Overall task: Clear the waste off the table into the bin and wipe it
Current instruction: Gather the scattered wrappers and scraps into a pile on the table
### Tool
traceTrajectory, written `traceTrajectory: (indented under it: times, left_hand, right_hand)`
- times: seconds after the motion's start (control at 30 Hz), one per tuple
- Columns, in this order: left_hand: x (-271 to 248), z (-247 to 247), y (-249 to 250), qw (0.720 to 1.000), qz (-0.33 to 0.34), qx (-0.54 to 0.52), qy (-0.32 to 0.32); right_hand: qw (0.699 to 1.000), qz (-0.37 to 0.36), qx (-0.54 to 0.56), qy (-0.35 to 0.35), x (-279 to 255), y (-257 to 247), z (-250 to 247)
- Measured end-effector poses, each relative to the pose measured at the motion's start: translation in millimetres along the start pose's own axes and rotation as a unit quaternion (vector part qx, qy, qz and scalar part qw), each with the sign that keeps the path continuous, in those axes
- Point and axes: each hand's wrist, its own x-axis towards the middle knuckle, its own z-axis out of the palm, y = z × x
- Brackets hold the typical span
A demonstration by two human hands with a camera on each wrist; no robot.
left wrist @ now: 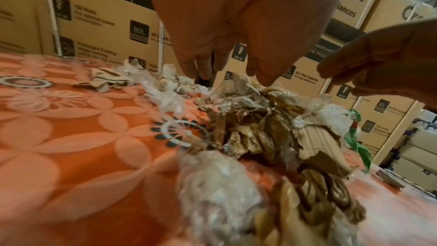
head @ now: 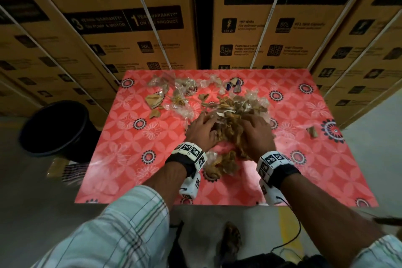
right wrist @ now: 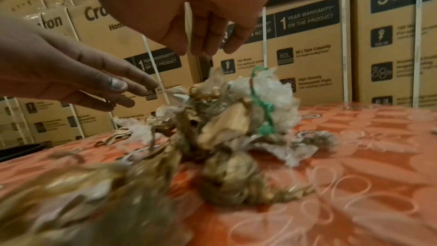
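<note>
Head view shows the heap of crumpled paper and plastic waste (head: 233, 115) mid-desk, directly between both hands — left hand (head: 201, 129) and right hand (head: 257, 131), fingers spread, flanking it — the bin (head: 54, 128) off left, nearer the left hand.

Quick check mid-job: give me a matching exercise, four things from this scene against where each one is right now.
Things:
1. bin
2. waste pile
3. boxes
4. lone scrap

Places:
A. stacked behind the table
B. on the floor, left of the table
C. mid-table, between the left hand and right hand
D. near the table's right edge, apart from the rest

Pairs: 1-B, 2-C, 3-A, 4-D
</note>
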Motion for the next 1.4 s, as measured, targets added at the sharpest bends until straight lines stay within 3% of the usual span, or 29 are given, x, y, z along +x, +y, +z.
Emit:
traceTrajectory:
  times: [0.17,0.3,0.57,0.73,1.03,1.4]
  left_hand:
    - [-36.9,-4.5,-36.1,1.000,-0.015,-0.018,-0.002]
    - [-54.2,7.9,-53.8,0.995,0.015,-0.027,-0.093]
    - [-67.0,28.5,-55.9,0.986,0.052,-0.058,-0.148]
    - [-65.0,18.0,-49.1,0.980,0.079,-0.061,-0.175]
    - [-61.1,-52.3,-87.3,0.990,0.049,-0.063,-0.118]
    - [-16.8,-76.9,-149.5,0.996,-0.036,-0.067,-0.054]
  right_hand:
    - [0.997,-0.003,0.029,-0.067,-25.8,-52.5,21.3]
    - [0.989,-0.013,0.052,-0.136,-56.0,-84.3,31.7]
    - [0.966,0.034,0.039,-0.255,-88.1,-94.2,57.7]
    - [0.966,0.105,0.024,-0.235,-82.6,-99.8,39.7]
    - [0.988,0.050,0.036,-0.139,-32.9,-157.7,29.5]
    - [0.982,0.030,0.086,-0.166,68.3,-172.8,77.5]
